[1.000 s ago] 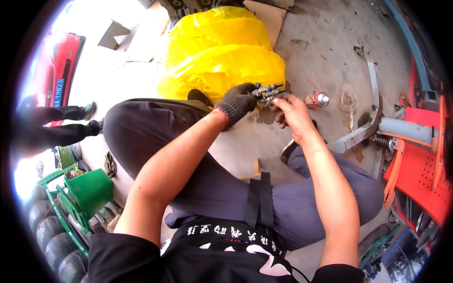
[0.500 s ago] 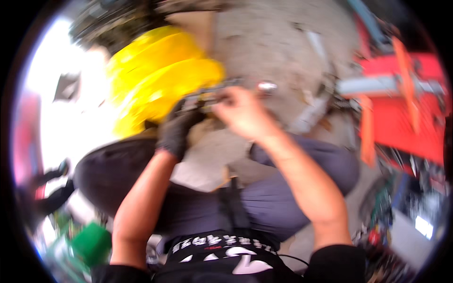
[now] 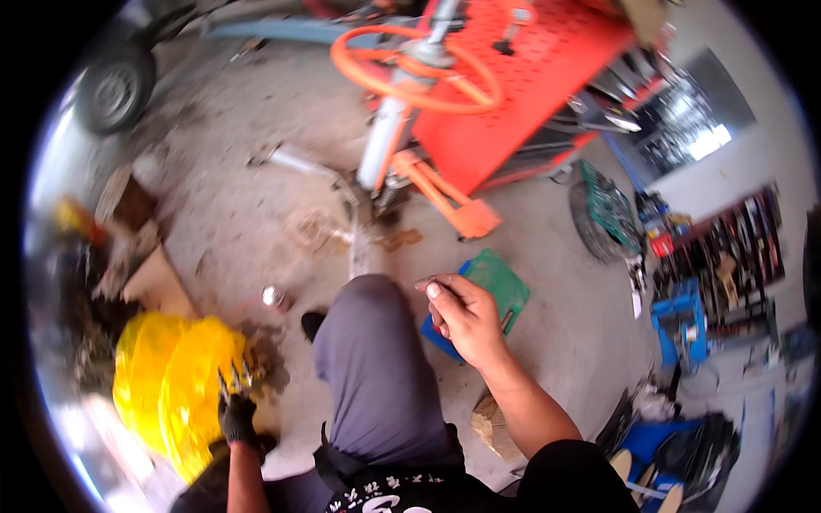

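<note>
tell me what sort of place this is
Most likely a vehicle repair workshop: a wheel with its tyre stands at the upper left, rows of tools lie at the right, and a dark stain marks the concrete-looking floor.

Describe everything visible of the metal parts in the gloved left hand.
The metal parts look slim and elongated, silvery grey with darker stretches, several bunched side by side. They jut from the gloved left hand, which grips them and hides their near ends; the far ends point away from the person. In the picture they overlap the edge of the yellow plastic sheet. Finer detail is too small to tell.
</note>
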Available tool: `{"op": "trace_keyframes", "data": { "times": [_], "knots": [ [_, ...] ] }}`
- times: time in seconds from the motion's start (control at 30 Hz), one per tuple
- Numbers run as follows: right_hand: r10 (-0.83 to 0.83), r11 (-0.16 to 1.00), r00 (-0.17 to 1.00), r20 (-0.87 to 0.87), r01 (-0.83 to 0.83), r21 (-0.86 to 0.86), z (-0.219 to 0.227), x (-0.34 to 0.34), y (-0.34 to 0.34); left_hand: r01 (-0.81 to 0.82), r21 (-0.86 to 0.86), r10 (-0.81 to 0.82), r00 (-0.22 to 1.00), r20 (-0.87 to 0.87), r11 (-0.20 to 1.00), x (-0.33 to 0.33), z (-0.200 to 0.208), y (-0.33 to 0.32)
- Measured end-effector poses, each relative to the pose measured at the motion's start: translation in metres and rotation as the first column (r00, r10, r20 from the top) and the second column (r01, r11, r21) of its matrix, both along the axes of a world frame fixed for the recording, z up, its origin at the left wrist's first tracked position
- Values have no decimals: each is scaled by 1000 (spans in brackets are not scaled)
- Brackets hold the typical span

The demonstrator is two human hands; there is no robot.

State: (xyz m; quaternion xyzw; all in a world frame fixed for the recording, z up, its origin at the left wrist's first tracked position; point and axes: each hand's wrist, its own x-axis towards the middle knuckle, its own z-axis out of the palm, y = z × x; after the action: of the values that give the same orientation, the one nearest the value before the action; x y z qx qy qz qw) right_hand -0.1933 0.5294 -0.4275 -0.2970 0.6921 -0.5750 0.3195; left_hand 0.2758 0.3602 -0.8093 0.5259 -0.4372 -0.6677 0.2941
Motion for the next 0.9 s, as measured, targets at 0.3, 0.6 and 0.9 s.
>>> {"op": "trace_keyframes", "data": {
  "times": [0.3,0.6,0.9],
  "knots": [
    [-232,844,972,42,180,505,-213,-49,132,-59,275,115,974,-194,960,-22,57,8],
    [-431,891,890,150,446,-86,-58,-211,70,618,-446,-108,653,749,648,21,17,-36],
    [-507,746,859,-69,398,-533,209,-364,-18,635,-207,-152,462,874,744,-17,77,-51]
  ]
}}
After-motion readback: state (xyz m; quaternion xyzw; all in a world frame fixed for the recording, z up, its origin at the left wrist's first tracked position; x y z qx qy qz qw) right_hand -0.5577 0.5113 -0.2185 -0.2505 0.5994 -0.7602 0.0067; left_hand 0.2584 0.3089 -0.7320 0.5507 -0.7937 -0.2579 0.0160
